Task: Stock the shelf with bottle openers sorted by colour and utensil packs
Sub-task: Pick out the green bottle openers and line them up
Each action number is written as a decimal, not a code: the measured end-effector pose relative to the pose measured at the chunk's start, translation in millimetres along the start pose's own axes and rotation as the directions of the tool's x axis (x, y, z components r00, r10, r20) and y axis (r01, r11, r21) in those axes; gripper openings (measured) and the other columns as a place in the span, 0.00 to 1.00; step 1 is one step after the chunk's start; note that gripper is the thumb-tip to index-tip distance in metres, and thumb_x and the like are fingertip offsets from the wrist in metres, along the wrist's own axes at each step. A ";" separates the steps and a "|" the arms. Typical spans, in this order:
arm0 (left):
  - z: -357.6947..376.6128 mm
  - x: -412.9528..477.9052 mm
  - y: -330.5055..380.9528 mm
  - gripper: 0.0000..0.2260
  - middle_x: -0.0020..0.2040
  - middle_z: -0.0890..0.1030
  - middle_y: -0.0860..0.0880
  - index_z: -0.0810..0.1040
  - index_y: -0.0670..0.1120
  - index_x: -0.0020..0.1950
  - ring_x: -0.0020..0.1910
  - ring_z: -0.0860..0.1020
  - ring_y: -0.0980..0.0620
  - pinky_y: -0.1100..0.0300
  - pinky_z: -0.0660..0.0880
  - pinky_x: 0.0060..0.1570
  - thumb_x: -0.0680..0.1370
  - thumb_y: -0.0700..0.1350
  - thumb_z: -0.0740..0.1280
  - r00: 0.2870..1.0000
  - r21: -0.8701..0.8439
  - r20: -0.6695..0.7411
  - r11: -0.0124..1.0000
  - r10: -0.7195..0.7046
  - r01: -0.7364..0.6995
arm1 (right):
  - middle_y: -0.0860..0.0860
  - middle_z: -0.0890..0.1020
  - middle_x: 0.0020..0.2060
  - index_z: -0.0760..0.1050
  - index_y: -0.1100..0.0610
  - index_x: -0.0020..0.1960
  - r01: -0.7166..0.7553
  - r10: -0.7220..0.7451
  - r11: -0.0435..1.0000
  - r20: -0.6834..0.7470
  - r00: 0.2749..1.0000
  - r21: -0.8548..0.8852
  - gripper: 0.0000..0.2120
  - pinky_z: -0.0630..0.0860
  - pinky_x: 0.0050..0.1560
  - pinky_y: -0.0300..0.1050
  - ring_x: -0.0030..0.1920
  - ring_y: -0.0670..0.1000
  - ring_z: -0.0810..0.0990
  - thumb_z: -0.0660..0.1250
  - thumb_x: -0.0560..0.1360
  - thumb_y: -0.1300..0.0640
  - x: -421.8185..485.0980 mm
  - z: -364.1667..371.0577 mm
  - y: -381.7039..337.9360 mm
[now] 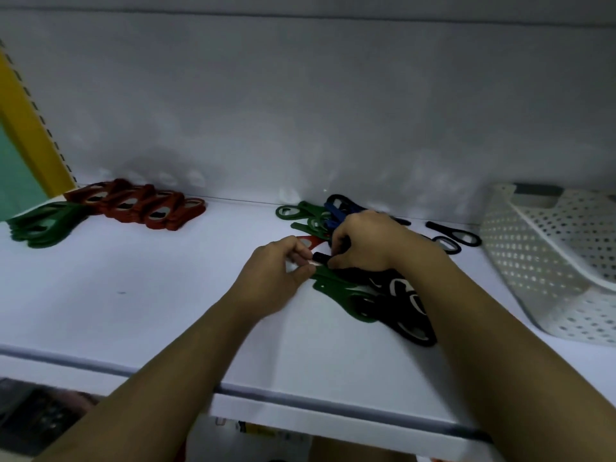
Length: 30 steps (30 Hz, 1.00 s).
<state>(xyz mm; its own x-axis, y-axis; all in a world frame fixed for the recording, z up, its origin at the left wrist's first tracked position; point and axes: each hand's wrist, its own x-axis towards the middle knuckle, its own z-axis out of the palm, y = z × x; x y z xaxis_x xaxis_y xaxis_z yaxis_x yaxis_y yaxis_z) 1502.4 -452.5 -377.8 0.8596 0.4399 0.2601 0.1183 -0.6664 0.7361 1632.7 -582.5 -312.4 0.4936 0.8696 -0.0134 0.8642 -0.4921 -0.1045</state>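
Both hands mid-shelf (133, 295) at the mixed pile (320, 218): L hand (276, 278) fingers curled, pinching green opener (346, 295) by its tip; R hand (363, 243) wrapped round black opener (321, 257) handle. Sorted red row (143, 205) & green stack (40, 225) back left, white basket (550, 261) far right.

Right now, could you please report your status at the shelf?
Left hand pinches green opener, right hand grips black opener. Red stack, green stack sorted left. Basket right, nothing blocking.

White back panel (300, 95), yellow slotted upright (30, 128) at left.
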 end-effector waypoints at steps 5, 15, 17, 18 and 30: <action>-1.1 1.0 0.5 0.06 0.45 0.80 0.58 0.78 0.54 0.48 0.48 0.78 0.58 0.64 0.73 0.52 0.75 0.45 0.73 0.999 0.057 -0.002 0.998 0.032 -0.032 | 0.48 0.80 0.54 0.79 0.46 0.57 0.015 -0.020 0.997 -0.075 0.997 -0.079 0.11 0.68 0.60 0.50 0.56 0.52 0.75 0.67 0.75 0.45 7.1 8.2 -2.8; 0.1 -1.0 6.0 0.09 0.54 0.76 0.51 0.80 0.51 0.59 0.58 0.70 0.51 0.56 0.65 0.59 0.80 0.46 0.65 0.991 0.339 0.103 0.934 0.080 -0.111 | 0.49 0.76 0.63 0.79 0.44 0.61 0.053 -0.047 0.997 -0.094 0.994 0.063 0.15 0.63 0.69 0.55 0.65 0.53 0.70 0.70 0.74 0.49 -12.9 13.7 -0.4; -0.3 -0.9 5.7 0.09 0.55 0.74 0.51 0.78 0.51 0.60 0.59 0.69 0.50 0.56 0.63 0.58 0.81 0.45 0.63 0.994 0.381 0.097 0.921 0.049 -0.083 | 0.47 0.74 0.66 0.78 0.45 0.63 0.066 -0.058 0.995 -0.097 0.994 0.078 0.15 0.60 0.72 0.56 0.68 0.53 0.68 0.68 0.76 0.50 -13.5 15.3 -4.1; -0.3 -0.9 4.3 0.09 0.56 0.74 0.50 0.77 0.51 0.60 0.59 0.69 0.50 0.57 0.62 0.58 0.81 0.44 0.63 0.995 0.390 0.089 0.919 0.032 -0.065 | 0.47 0.73 0.68 0.77 0.46 0.64 0.073 -0.064 0.993 -0.100 0.993 0.093 0.16 0.59 0.72 0.56 0.69 0.52 0.66 0.67 0.77 0.50 -13.8 16.1 -5.2; -25.2 -6.7 -4.7 0.09 0.33 0.77 0.50 0.78 0.45 0.45 0.29 0.74 0.58 0.64 0.72 0.34 0.79 0.33 0.63 0.981 -0.419 -0.126 0.904 -0.148 0.083 | 0.51 0.81 0.47 0.80 0.56 0.53 0.161 -0.086 0.950 -0.270 0.959 0.269 0.10 0.69 0.54 0.44 0.52 0.53 0.76 0.62 0.80 0.54 -6.2 28.3 -17.3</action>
<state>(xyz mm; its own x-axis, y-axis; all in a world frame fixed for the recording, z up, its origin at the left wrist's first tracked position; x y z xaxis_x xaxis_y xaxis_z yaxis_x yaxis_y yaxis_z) 1483.5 -437.2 -367.2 0.7630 0.6061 0.2248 -0.0305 -0.3136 0.9491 1612.0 -578.3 -338.7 0.4255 0.8654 0.2647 0.8739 -0.3169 -0.3686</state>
